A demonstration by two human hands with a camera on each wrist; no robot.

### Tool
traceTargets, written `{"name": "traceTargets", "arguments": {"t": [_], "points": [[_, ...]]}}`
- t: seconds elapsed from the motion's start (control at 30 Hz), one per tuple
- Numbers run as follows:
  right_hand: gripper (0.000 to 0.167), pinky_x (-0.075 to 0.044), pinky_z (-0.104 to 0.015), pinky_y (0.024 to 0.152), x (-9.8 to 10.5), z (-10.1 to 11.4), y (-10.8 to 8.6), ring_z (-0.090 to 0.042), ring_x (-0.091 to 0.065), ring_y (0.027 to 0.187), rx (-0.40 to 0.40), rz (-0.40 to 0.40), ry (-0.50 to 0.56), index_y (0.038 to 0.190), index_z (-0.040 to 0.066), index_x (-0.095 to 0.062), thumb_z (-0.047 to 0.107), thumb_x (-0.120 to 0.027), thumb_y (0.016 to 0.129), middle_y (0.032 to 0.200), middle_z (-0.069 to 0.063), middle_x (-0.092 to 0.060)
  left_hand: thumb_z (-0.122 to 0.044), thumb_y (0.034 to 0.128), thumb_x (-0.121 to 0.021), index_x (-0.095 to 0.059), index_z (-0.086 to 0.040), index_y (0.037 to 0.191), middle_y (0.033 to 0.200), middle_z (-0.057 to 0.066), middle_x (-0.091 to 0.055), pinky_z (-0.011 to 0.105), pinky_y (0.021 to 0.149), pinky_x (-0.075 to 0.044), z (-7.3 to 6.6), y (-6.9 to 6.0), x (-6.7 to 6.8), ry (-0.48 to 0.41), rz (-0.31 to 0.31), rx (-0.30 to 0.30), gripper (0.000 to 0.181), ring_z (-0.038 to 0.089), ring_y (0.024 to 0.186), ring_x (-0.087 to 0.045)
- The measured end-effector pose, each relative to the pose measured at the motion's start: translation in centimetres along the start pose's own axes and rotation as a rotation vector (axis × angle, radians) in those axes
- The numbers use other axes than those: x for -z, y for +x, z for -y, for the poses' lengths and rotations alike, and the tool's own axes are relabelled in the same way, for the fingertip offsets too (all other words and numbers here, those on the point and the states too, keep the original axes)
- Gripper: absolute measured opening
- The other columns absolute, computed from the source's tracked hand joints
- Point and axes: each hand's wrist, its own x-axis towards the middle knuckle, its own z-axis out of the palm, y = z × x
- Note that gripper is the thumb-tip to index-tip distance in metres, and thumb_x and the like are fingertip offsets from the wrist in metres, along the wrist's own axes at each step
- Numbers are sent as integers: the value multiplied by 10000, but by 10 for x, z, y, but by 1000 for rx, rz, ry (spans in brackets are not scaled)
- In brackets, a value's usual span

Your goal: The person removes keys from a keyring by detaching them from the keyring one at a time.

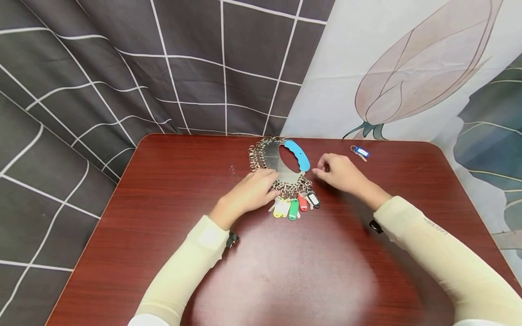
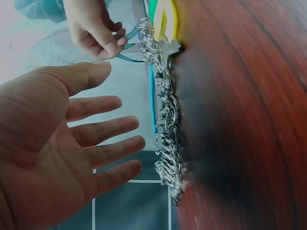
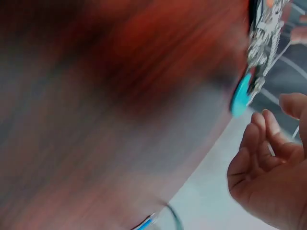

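Observation:
A flat, curved metal key holder point(image 1: 274, 156) with a blue handle point(image 1: 301, 156) lies toward the far edge of the table. Small metal rings point(image 2: 169, 120) line its outer rim. Keys with yellow, green point(image 1: 293, 209), red point(image 1: 303, 202) and black point(image 1: 313, 199) tags hang at its near side. Over the holder's near left part reaches my left hand point(image 1: 258, 188), its fingers straight and spread in the left wrist view; whether they touch it I cannot tell. Just right of the blue handle, my right hand point(image 1: 338, 172) hovers with fingers loosely bent, holding nothing.
A single key with a blue tag point(image 1: 361, 151) lies at the back right of the dark red table point(image 1: 195, 181). Behind the far edge hang a dark checked curtain point(image 1: 195, 81) and a pale flower-printed cloth point(image 1: 326, 99).

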Motion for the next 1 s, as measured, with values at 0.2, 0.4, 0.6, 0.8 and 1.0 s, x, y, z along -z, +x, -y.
{"name": "traceTargets", "arguments": {"t": [0.2, 0.4, 0.6, 0.8, 1.0], "points": [[295, -414, -304, 587, -7, 18, -6, -159, -522, 614, -35, 105, -50, 793, 114, -625, 352, -730, 932, 656, 0, -574, -291, 1014, -660, -569, -42, 1433, 1408, 131, -623, 430, 1147, -436, -4, 3, -2, -4, -16, 8, 496, 307, 1316, -572], [349, -394, -306, 528, -12, 29, -11, -154, -515, 589, -78, 156, -119, 718, 150, -596, 395, -764, 901, 622, 14, -546, -283, 1012, -660, -576, -51, 1426, 1398, 126, -626, 414, 1133, -453, -9, 8, -5, -61, -13, 22, 483, 284, 1303, -578], [352, -389, -317, 514, -15, 36, -13, -163, -515, 604, -122, 197, -158, 691, 158, -593, 380, -743, 919, 631, 4, -543, -281, 1023, -642, -583, -53, 1427, 1415, 121, -614, 410, 1146, -442, -12, 13, -7, -143, -1, 59, 468, 275, 1336, -553], [320, -406, -326, 516, -16, 37, -15, -172, -540, 614, -133, 236, -177, 688, 159, -611, 342, -734, 919, 647, -11, -569, -249, 1020, -631, -611, -38, 1392, 1405, 137, -617, 433, 1154, -425, -16, 17, -8, -193, -2, 70, 428, 316, 1339, -541], [251, -450, -361, 564, -16, 38, -15, -193, -570, 682, -153, 251, -222, 695, 154, -617, 270, -719, 892, 730, -32, -602, -253, 1024, -627, -612, -25, 1385, 1394, 146, -622, 421, 1152, -430, -20, 20, -9, -220, -1, 71, 427, 309, 1337, -547]]}}
